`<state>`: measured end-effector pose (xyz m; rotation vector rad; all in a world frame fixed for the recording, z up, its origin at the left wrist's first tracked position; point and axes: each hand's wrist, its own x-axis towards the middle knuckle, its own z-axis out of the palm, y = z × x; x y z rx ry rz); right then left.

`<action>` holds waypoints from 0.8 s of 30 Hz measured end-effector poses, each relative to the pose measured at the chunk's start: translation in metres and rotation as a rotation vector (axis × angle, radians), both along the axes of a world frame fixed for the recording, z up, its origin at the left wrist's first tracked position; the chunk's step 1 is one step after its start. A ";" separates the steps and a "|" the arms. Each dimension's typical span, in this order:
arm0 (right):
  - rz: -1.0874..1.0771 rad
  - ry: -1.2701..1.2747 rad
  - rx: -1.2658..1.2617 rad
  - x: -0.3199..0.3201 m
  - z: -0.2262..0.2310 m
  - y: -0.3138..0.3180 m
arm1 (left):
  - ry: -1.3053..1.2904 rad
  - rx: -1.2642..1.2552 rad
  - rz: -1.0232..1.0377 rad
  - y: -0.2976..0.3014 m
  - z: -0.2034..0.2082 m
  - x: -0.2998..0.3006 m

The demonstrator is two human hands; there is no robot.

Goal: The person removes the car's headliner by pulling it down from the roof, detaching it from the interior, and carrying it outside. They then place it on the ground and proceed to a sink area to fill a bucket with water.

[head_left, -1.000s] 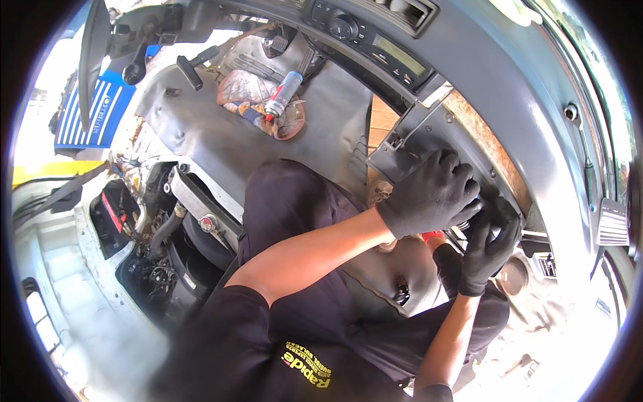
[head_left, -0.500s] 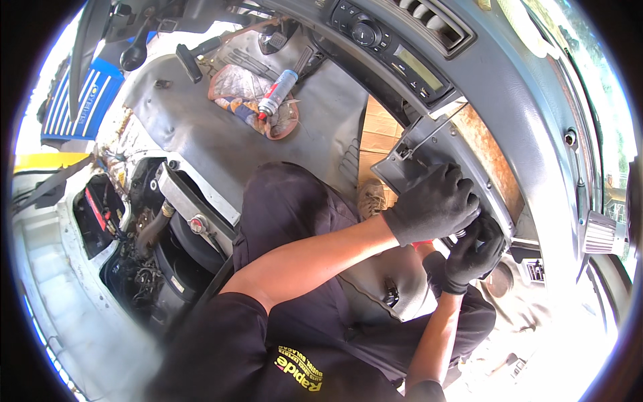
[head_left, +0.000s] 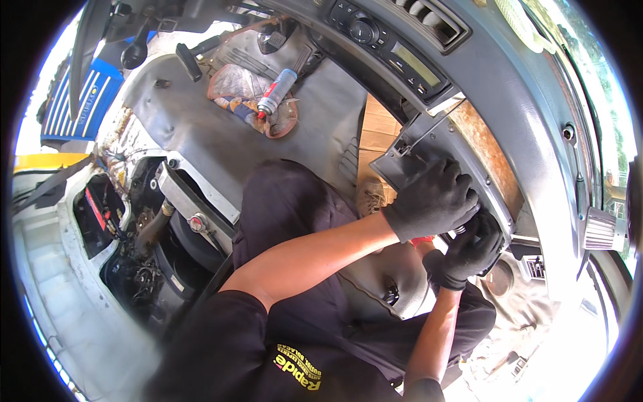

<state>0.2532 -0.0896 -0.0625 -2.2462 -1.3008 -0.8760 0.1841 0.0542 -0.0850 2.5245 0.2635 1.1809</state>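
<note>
in the head view, the dark grey glove-box lid (head_left: 429,151) lies at two o'clock from the centre. its long axis runs from ten or eleven o'clock down toward four or five, and a corner juts out toward nine, beside a strip of brown cardboard (head_left: 378,130). the dashboard (head_left: 516,87) curves round its one-to-three o'clock side, with a rust-brown panel (head_left: 489,141) between.

the gloved left hand (head_left: 439,201) is curled over the lid, knuckles toward one o'clock; the gloved right hand (head_left: 472,248) sits just beside it at five, fingers bent upward. a small shiny piece (head_left: 459,230) shows between them; i cannot tell whether either hand is clamped on it.

room toward three is tight against the dashboard, and at six the right knee (head_left: 475,311) closes in. toward ten, beyond the cardboard, grey floor covering (head_left: 311,137) spreads wide, up to a spray can (head_left: 276,94) tipped with its red cap toward seven.
</note>
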 end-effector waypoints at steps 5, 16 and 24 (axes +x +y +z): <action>-0.046 0.054 0.050 0.003 -0.006 -0.002 | -0.026 0.033 0.018 0.001 0.005 -0.001; -0.023 0.077 0.074 0.008 -0.013 -0.006 | -0.044 0.022 0.015 0.001 0.004 -0.002; -0.020 0.081 0.072 0.003 -0.008 -0.004 | -0.044 0.023 0.017 0.001 0.003 -0.002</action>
